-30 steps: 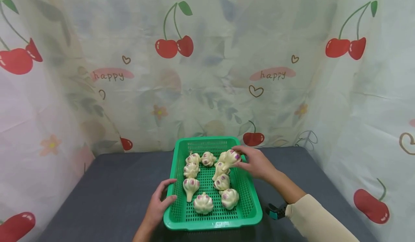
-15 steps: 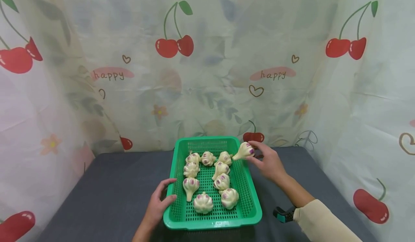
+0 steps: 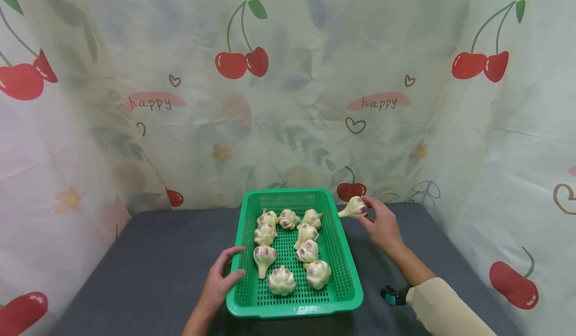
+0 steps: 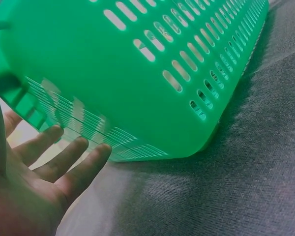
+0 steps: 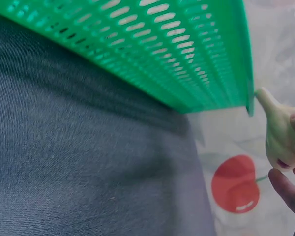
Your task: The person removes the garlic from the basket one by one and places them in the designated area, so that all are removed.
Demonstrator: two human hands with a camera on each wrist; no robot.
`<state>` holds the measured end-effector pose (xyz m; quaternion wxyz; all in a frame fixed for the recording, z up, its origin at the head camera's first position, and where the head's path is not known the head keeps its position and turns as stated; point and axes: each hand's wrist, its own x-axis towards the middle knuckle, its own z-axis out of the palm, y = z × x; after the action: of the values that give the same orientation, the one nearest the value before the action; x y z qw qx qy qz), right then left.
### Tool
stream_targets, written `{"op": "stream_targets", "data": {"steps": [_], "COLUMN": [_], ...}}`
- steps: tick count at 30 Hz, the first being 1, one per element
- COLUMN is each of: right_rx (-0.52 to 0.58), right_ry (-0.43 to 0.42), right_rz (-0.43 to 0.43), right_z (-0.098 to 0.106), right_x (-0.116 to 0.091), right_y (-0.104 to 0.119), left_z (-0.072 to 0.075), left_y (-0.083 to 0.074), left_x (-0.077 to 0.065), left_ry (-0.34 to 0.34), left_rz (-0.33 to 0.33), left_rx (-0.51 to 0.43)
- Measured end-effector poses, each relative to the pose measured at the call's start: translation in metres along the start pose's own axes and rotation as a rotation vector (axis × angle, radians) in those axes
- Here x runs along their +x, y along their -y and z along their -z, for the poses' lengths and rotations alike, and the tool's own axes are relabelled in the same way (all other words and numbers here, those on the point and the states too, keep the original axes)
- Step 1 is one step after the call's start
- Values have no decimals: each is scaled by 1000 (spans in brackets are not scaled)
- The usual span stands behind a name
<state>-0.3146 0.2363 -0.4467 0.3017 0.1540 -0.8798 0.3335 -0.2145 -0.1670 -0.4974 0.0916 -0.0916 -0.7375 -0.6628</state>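
Carried rightward since a second ago, from over the inside of the green basket [image 3: 294,311] to just beyond its right rim, with a garlic bulb [image 3: 355,207] pinched in the fingertips of the right hand [image 3: 382,227]. Held right of centre in the head view, stem pointing left and close to the rim; cannot tell whether touching it. Bounded on the left by that raised rim, and behind by the back edge of the dark tabletop [image 3: 171,256]; with wide tabletop stretching to the lower right and, past the basket, to the lower left. Cream-white and ridged, with purple patches on the rounded end. Inside the basket, at lower centre, lying in a loose ring with nine other bulbs [image 3: 281,282], unshifted since then, though no longer partly hidden at the upper right. Resting at the basket's left rim with the left hand [image 3: 216,283], fingers relaxed and spread, as before. Farther out, ending at the lower right in a beige sleeve [image 3: 445,308] and a wrist device [image 3: 394,296], and at the top in a cherry-printed curtain [image 3: 288,141].
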Motion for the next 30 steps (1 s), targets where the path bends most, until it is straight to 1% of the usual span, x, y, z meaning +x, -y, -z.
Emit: {"op": "stream_targets", "data": {"steps": [10, 17, 24, 30], "right_rx": [-31, -44, -92, -112], "right_ry": [-11, -4, 57, 104], "right_rz": [-100, -149, -214, -280], "right_z": [-14, -23, -33, -39], "right_x": [-8, -10, -9, -5], "right_y": [-30, -46, -60, -64], "left_z": [1, 1, 1, 1], "left_y": [-1, -2, -1, -2], "left_x": [1, 0, 0, 0], "left_ry": [9, 9, 1, 2], "left_rz": [16, 21, 20, 22], "left_rx": [2, -1, -2, 1]}}
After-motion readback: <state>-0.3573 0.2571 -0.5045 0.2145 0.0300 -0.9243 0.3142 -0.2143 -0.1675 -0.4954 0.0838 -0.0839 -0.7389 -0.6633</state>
